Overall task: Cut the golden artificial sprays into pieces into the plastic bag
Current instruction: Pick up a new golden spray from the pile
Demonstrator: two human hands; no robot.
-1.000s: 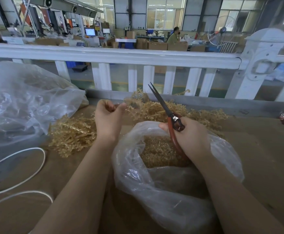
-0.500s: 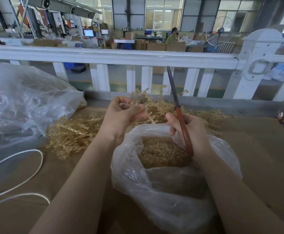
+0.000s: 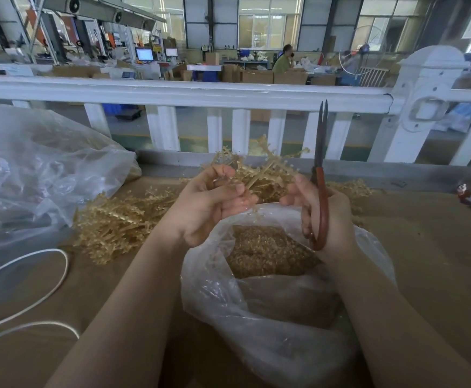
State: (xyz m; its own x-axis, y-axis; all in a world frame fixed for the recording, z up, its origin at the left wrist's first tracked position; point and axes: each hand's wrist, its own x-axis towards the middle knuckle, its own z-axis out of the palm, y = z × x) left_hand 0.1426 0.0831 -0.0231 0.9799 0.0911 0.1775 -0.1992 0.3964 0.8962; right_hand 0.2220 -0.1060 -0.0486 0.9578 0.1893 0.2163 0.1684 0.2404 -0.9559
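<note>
Your hands have shifted since half a second ago: your left hand [image 3: 209,203] now pinches a golden spray [image 3: 259,172] by its stem with the palm turned up, raised above the mouth of the plastic bag [image 3: 256,312], and your right hand [image 3: 326,217] grips the red-handled scissors [image 3: 320,175], whose blades now point straight up, nearly together, against the white railing [image 3: 189,92]. More sprays [image 3: 116,219] lie piled on the desk [image 3: 430,261] left of the bag and behind it. Cut pieces [image 3: 262,250] sit inside the bag. A larger clear bag [image 3: 38,177] and a white cord [image 3: 43,287] crowd the bag's left; bare desk lies to its right.
</note>
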